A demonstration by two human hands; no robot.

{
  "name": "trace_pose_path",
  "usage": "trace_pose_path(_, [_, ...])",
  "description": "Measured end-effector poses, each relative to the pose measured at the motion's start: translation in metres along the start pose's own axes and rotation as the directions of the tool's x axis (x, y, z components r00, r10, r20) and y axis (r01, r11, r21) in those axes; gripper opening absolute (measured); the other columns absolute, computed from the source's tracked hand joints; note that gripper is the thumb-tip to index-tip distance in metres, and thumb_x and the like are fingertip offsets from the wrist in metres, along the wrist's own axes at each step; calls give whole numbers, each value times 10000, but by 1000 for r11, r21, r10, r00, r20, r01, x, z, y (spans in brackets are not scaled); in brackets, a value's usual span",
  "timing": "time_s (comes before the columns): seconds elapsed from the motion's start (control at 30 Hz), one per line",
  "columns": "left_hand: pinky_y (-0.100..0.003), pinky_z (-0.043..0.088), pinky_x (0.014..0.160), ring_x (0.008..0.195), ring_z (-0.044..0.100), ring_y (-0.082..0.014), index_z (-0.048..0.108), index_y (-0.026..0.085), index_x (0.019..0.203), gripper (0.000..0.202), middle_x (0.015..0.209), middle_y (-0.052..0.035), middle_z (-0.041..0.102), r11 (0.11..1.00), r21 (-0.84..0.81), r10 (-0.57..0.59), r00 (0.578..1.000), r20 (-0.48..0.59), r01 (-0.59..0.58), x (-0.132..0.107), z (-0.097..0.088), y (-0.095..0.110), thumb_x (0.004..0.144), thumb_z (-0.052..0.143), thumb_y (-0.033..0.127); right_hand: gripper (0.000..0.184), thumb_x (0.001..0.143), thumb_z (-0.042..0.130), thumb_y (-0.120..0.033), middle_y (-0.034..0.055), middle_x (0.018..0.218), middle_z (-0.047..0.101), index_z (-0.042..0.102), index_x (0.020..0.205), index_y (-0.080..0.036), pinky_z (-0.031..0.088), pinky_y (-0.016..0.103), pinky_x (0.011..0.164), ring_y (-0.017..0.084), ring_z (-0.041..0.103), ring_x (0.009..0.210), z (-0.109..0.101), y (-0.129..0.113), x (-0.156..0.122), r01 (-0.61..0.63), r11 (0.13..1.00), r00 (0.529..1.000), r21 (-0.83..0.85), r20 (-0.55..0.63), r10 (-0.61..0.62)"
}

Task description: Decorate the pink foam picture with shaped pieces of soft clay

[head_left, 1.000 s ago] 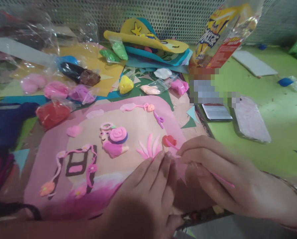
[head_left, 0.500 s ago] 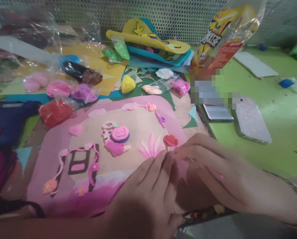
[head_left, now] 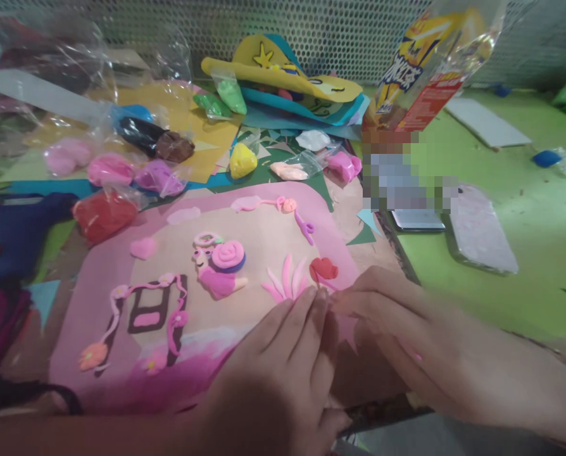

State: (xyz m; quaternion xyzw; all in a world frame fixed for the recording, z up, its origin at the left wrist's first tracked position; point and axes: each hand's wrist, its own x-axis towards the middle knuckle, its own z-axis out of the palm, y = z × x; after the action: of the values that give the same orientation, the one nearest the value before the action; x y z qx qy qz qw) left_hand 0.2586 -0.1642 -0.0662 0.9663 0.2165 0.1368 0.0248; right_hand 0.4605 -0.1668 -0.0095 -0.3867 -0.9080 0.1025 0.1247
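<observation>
On a pink sheet [head_left: 81,297] sits a clay picture with a snail [head_left: 221,266], pink grass blades [head_left: 287,278] and a red clay flower [head_left: 323,268] at the right. My left hand [head_left: 283,367] lies over the sheet's lower right, fingers stretched close together, tips by the flower's thin stem. Close beside those tips, my right hand [head_left: 420,342] is closed in a pinch on a thin pink clay strip [head_left: 329,287]. A bit of pink also shows under its palm. The exact contact at the fingertips is partly hidden.
Bagged clay lumps, among them a red one [head_left: 106,215] and a yellow one [head_left: 243,161], lie behind the sheet. A bottle [head_left: 420,76] stands at the back right, near a phone [head_left: 418,220] and a pale case [head_left: 481,228]. A blue glue gun [head_left: 14,234] lies left.
The pink strip that crossed the red flower's lower edge now sits lower, beside the stem. My right hand has shifted slightly down; my left hand stays nearly in place.
</observation>
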Motion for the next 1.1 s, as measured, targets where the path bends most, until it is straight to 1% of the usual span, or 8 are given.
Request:
trace_pose_path(0.13, [-376, 332, 1052, 1191, 517, -282, 601, 59, 1159, 540, 1205, -157, 623, 1000, -25, -17, 1000, -25, 17, 1, 2, 1, 819, 537, 473, 328, 926, 301, -93, 131, 961, 613, 602, 1044, -33, 528, 243, 752, 178, 551, 822, 4, 2, -2, -11, 999, 1000, 42, 0, 11])
trace_pose_path(0.23, [-374, 335, 1052, 1171, 534, -279, 617, 68, 1135, 512, 1181, -148, 639, 999, -38, -27, 999, -40, 25, 2, 3, 2, 802, 562, 452, 328, 909, 328, -92, 154, 1020, 607, 572, 1111, -10, 529, 274, 785, 202, 557, 889, 6, 3, -3, 11, 999, 1000, 38, -9, -11])
trace_pose_path(0.43, [-377, 288, 1076, 1218, 496, -292, 584, 66, 1188, 610, 1244, -154, 600, 1000, 13, -1, 1000, 15, 0, 3, 0, -1, 776, 575, 516, 277, 873, 351, -70, 103, 906, 607, 600, 995, -85, 524, 261, 795, 177, 546, 832, 4, 1, -6, -26, 992, 1000, 123, 11, 25])
trace_pose_path(0.57, [-363, 266, 1089, 1263, 452, -283, 525, 51, 1263, 666, 1331, -164, 523, 999, 39, -9, 999, 42, 7, 1, -2, -1, 803, 531, 532, 257, 856, 350, -32, 94, 893, 604, 575, 959, -101, 514, 245, 730, 167, 532, 822, -3, 3, -8, -11, 994, 994, 110, -109, 24])
trace_pose_path(0.67, [-343, 258, 1097, 1290, 423, -267, 491, 53, 1303, 687, 1370, -153, 482, 999, 40, -21, 998, 54, 19, 1, -2, 1, 810, 520, 531, 232, 863, 364, -33, 104, 866, 599, 556, 979, -91, 496, 252, 639, 174, 539, 820, -5, 3, -10, -58, 996, 978, 61, -195, 69])
trace_pose_path(0.87, [-345, 247, 1105, 1285, 426, -268, 518, 60, 1284, 663, 1327, -141, 534, 999, 29, -33, 999, 34, 32, 3, -2, 0, 803, 540, 516, 229, 908, 371, -86, 105, 829, 591, 584, 835, -128, 510, 285, 643, 183, 568, 792, 1, 0, -9, -43, 996, 987, -72, -156, 32])
trace_pose_path(1.03, [-345, 260, 1096, 1258, 456, -261, 544, 73, 1259, 614, 1310, -128, 554, 1000, 13, -12, 1000, 3, 12, 0, 3, 0, 832, 493, 512, 276, 946, 329, -137, 93, 849, 589, 602, 905, -142, 518, 293, 642, 166, 554, 744, 5, 1, -8, -53, 992, 990, -119, -134, 37])
trace_pose_path(1.1, [-345, 274, 1087, 1247, 468, -258, 548, 73, 1253, 600, 1304, -128, 560, 1000, 15, 1, 1000, -4, -1, -2, 4, 0, 847, 469, 508, 293, 959, 314, -172, 85, 844, 588, 597, 885, -157, 517, 287, 634, 158, 546, 723, 6, 2, -8, -71, 987, 991, -145, -125, 52])
